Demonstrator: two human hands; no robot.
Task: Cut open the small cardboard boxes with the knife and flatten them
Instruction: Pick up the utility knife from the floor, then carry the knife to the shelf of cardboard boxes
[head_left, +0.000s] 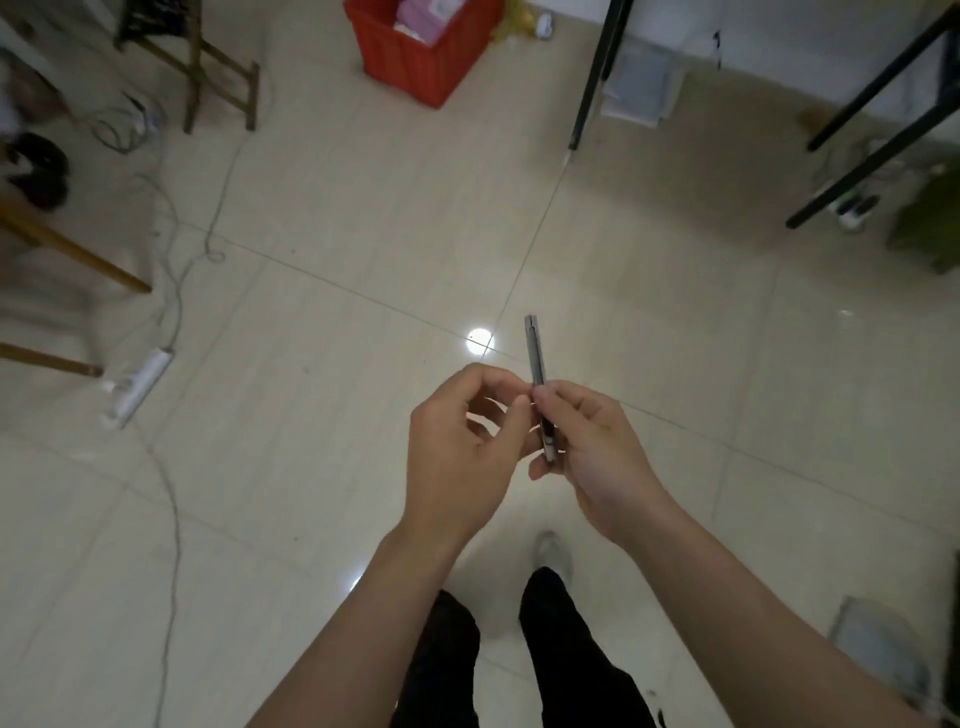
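The right hand (597, 452) holds a slim grey utility knife (535, 353). The thumb and first fingers pinch its lower half, and the other fingers are curled behind it. The knife stands nearly upright in front of the body, high over the tiled floor (322, 467), and its upper end points away from the person. The lower end is hidden between the fingers. It is too small to tell if the blade is out.

The left hand (457, 457) is just beside the knife, with all fingers curled and the thumb and forefinger tips at the handle. I cannot tell if they really touch or grip it.

Under the hands are two legs in black trousers (571, 649) and one grey shoe (553, 553), half covered by the right forearm. A round light reflection (480, 342) lies on the floor just beyond the hands.

Near the left edge of the floor lies a white power strip (137, 384) with thin cables (174, 519), beside blurred wooden furniture legs (78, 254).

At the far edge stands a red plastic crate (415, 67), cut off by the frame. It holds pink and white packs (423, 15), and their print is too blurred to read.

Black metal table legs (592, 78) stand at the far right. A grey object (878, 644) at the near right corner is blurred and cut off.
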